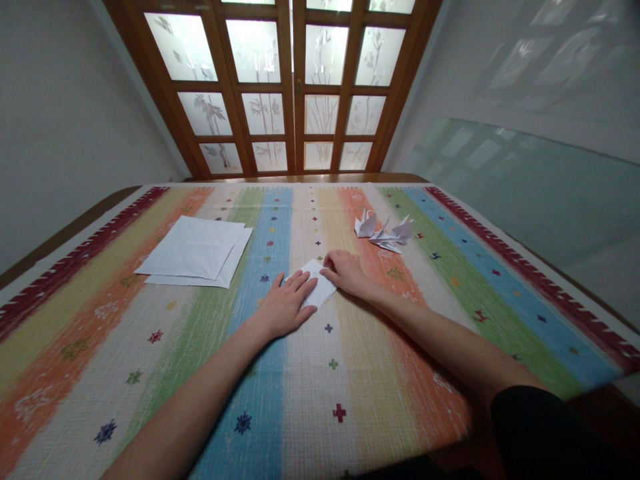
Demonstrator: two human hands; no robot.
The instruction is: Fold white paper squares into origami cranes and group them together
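Head view, only one here. Folded paper [324,289] lies on the striped tablecloth [313,413], between the two hands and partly under the left one's fingers.

Left hand [286,308]: palm down, fingers nearly straight and slightly spread across the paper's left part, thumb out at the near side. Not gripping; reads as a flat clamp, pinning paper to cloth so it doesn't slide.

Right hand [346,272]: at the paper's far right edge, fingers bent in, thumb tip and index close together. Can't tell if they pinch the edge or just press on it. Placement makes sense for fine control of that edge while the other hand takes the holding load. Its forearm comes in from the right, dark sleeve [540,430] pushed back from the wrist, so fabric stays off the paper.

White sheets [193,247] lie flat to the left, top one offset from the one below. Apart from both hands, likely so the arms don't drag them.

Paper birds [384,233] sit bunched at far right, beyond the right hand. Probably parked there so forearms don't crush the thin points. Exact count unclear, they overlap.
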